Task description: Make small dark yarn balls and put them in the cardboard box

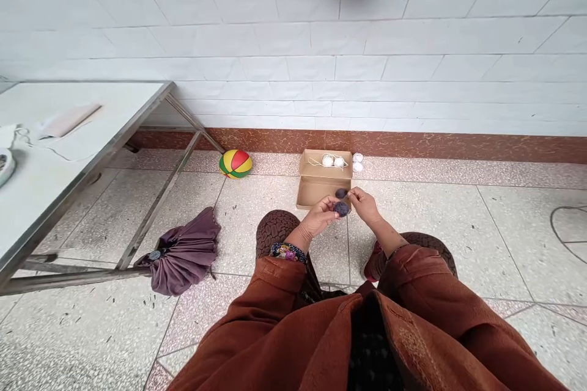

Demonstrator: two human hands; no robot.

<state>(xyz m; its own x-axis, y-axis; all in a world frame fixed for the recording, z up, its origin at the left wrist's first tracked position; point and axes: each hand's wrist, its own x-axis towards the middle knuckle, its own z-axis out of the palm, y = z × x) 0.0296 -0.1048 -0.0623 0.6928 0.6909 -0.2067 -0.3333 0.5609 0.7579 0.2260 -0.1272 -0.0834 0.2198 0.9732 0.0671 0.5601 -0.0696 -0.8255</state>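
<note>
My left hand (320, 217) has its fingers wrapped round a dark grey-purple yarn ball (341, 209). Just above it, my right hand (365, 204) pinches at the edge of a second small dark ball (340, 193); whether it grips the ball itself or a strand of it is too small to tell. Both hands are over the front edge of an opened brown cardboard box (308, 191) on the floor. Two white yarn balls (327, 160) with loose strands lie in its rear half. Two more white balls (358, 166) sit on the floor against the box's right side.
A metal-framed table (132, 116) stands at the left, with a folded purple umbrella (188, 253) by its lower bar. Near its far leg lies a colourful ball (236, 164). The white tiled wall (293, 36) rises behind the box. A thin wire loop (568, 226) is at the right.
</note>
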